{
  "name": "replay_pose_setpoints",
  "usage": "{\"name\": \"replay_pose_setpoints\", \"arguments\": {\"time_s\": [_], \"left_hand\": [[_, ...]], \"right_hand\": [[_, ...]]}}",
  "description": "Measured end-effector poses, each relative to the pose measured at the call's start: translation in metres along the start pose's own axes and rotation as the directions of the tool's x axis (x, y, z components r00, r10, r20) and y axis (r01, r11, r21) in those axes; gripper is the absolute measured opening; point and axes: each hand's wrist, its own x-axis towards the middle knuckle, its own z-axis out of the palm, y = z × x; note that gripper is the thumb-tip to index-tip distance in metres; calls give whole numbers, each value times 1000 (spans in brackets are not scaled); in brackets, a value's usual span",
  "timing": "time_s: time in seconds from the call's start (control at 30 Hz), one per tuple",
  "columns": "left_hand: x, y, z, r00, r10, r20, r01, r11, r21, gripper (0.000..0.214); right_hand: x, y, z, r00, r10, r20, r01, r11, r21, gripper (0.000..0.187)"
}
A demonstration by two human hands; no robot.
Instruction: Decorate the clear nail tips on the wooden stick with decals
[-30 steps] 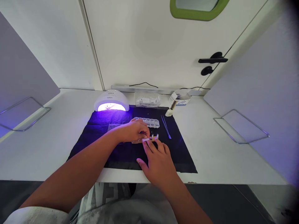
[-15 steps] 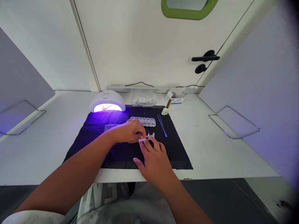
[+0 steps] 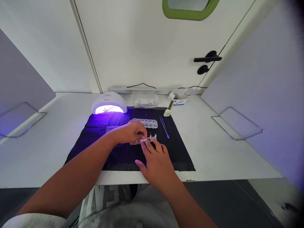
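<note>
Resting on a black woven cloth mat (image 3: 99, 148), a flat tan strip (image 3: 135, 142) studded with small clear upright pegs lies between both hands. The left hand (image 3: 131, 132) curls over its left end in a narrow grip, fingertips bunched on the strip. The right hand (image 3: 158, 160) lies flat, grip wide, fingertips touching the strip's near edge. Just beyond sit a clear plastic compartment box (image 3: 148, 123) and thin metal tweezers (image 3: 164, 126). A white domed lamp (image 3: 109, 100) glows violet on the smooth white counter (image 3: 213, 152).
</note>
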Motion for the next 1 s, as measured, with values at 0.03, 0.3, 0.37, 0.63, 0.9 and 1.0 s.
{"name": "replay_pose_setpoints", "arguments": {"time_s": [0.03, 0.3, 0.37, 0.63, 0.9, 1.0], "left_hand": [[0, 0, 0, 1000, -1, -1, 1, 1000, 2, 12], [1, -1, 1, 1000, 8, -10, -8, 1000, 29, 13], [1, 0, 1, 1000, 15, -8, -14, 999, 38, 14], [-1, 3, -2, 1000, 27, 11, -28, 996, 80, 14], [-1, 4, -1, 998, 55, 30, -59, 990, 129, 14], [-1, 6, -2, 997, 65, 33, -70, 984, 161, 15]], "right_hand": [[0, 0, 0, 1000, 0, 1, 0, 1000, 2, 64], [0, 0, 1, 1000, -1, -11, 1, 1000, -11, 64], [0, 0, 1, 1000, 1, -7, -1, 1000, -15, 65], [1, 0, 1, 1000, 11, 14, -11, 1000, -18, 66], [0, -1, 1, 1000, 3, 2, -3, 1000, -3, 65], [0, 0, 1, 1000, 0, -3, 0, 1000, -5, 65]]}}
